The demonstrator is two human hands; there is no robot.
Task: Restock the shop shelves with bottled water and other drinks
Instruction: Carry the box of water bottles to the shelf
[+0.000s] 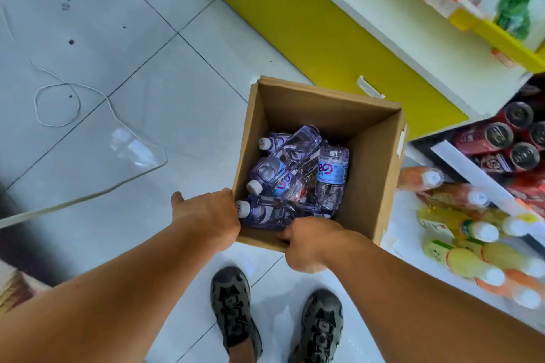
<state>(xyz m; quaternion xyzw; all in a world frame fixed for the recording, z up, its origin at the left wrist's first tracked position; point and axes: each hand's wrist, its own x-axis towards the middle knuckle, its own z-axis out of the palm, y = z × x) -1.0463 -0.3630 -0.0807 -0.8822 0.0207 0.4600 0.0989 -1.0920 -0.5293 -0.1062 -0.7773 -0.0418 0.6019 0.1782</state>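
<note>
We look down on our two bare hands gripping the near rim of an open cardboard box (348, 118) that stands on the pale tiled floor (88, 23). Our left hand (206, 212) curls over the rim at the near left corner, with the fingers hidden inside the box and the thumb spread out to the left. Our right hand (309, 242) clamps the near edge further right, fingers wrapped over the cardboard.

Inside the box, small water bottles (283, 168) with white caps lie loosely piled on the bottom; one with a blue label lies against the right wall. The box walls rise well above them.

Our two shoes (233, 309) stand just behind the box. To the right, the box's side sits close beside a low white shelf (401, 221) holding yellow and orange juice bottles (472, 244), with red cans (501, 138) on the level above. Beyond the far right corner runs a yellow and white cabinet base (309, 26), near the box but apart from it.

To the left, the floor is wide and open. A thin white string (56, 103) lies looped there, and a clear plastic sheet (132, 150) lies flat beside it, well apart from the box.
</note>
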